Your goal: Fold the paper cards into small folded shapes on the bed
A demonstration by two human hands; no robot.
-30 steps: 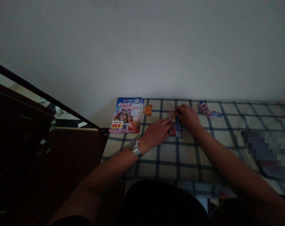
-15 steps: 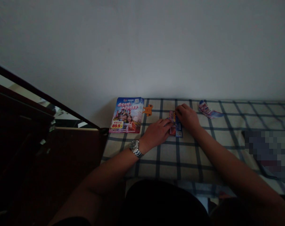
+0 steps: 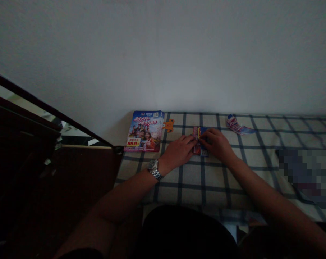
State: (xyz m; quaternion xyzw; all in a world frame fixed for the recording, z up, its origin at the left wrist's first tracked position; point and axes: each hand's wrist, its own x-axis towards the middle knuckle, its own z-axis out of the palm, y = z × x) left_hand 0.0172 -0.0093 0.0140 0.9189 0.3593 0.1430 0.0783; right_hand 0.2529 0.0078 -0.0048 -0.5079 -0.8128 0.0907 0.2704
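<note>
A narrow folded flyer (image 3: 198, 133), red and blue, lies on the checked cloth (image 3: 206, 176) in front of me. My left hand (image 3: 178, 151), with a metal watch on the wrist, rests on the flyer's left edge, fingers bent and pressing on it. My right hand (image 3: 216, 144) covers the flyer's right side, fingertips closed on the paper near its middle. Both hands touch the flyer and hide most of it.
A stack of colourful flyers (image 3: 145, 131) lies at the cloth's far left corner, with a small orange paper shape (image 3: 168, 125) beside it. A crumpled strip of flyer (image 3: 237, 125) lies farther right by the white wall. Dark wooden furniture (image 3: 52, 172) stands on the left.
My right hand has slid from the flyer's far end toward me to its middle. The left hand has stayed almost still.
</note>
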